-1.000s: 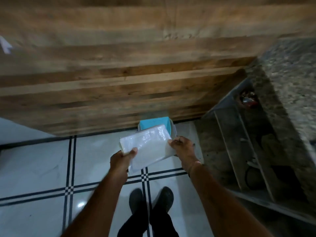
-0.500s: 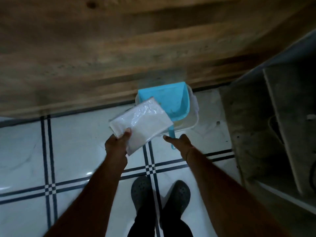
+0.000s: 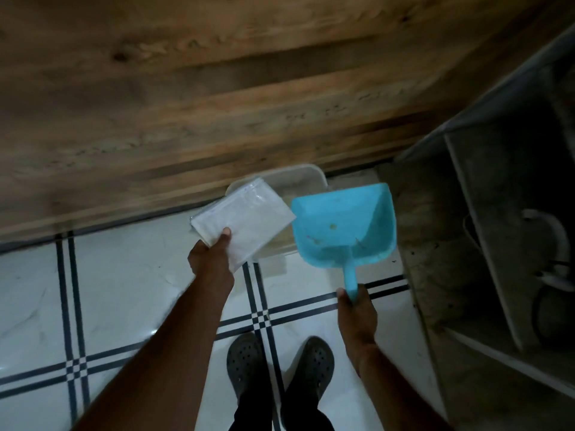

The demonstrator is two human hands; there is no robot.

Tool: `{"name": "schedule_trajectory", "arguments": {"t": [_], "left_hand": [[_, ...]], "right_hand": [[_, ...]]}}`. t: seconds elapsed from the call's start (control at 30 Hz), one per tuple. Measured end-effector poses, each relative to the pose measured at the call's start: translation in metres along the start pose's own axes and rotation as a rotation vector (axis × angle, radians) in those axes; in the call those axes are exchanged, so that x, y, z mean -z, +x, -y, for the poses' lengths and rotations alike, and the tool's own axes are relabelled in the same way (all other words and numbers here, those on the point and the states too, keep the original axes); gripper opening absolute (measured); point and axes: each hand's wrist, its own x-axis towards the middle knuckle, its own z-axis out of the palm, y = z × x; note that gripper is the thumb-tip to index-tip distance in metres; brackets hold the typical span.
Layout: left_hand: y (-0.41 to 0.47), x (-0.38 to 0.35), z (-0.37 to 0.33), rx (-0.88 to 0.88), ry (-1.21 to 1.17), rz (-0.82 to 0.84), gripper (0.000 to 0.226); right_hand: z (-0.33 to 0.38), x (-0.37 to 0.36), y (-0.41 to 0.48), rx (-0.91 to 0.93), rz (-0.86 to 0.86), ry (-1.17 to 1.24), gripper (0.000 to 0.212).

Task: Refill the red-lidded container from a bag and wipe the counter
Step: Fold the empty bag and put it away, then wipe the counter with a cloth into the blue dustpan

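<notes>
Your left hand (image 3: 211,256) pinches the white bag (image 3: 245,222) at its near corner, thumb on top; the bag extends ahead of those fingers, over a pale tub (image 3: 298,178). Your right hand (image 3: 356,309) curls round the handle of the blue dustpan (image 3: 345,225), with the pan ahead of the fingers.

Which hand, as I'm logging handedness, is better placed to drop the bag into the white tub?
Probably left: left hand grips the bag over the tub; right hand holds the dustpan.
</notes>
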Motion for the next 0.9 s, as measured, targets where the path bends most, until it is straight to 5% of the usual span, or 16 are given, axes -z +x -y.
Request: {"name": "schedule_trajectory", "arguments": {"t": [0.27, 0.4, 0.53, 0.7, 0.9], "left_hand": [[0.05, -0.071, 0.036, -0.169, 0.333, -0.012, 0.021], [0.076, -0.096, 0.063, -0.085, 0.341, 0.174, 0.025], [0.085, -0.095, 0.074, 0.017, 0.375, 0.164, 0.036], [0.03, -0.074, 0.04, -0.059, 0.508, 0.166, 0.026], [-0.136, -0.022, -0.046, -0.436, 0.805, 0.244, 0.028]], "right_hand": [[-0.057, 0.022, -0.003, -0.034, -0.096, 0.029, 0.018], [-0.072, 0.013, 0.007, 0.016, -0.074, 0.095, 0.017], [-0.078, 0.014, 0.01, 0.062, -0.01, 0.156, 0.014], [-0.055, 0.032, -0.01, 0.064, 0.022, 0.127, 0.01], [0.003, 0.108, -0.084, -0.044, 0.034, 0.188, 0.034]]}}
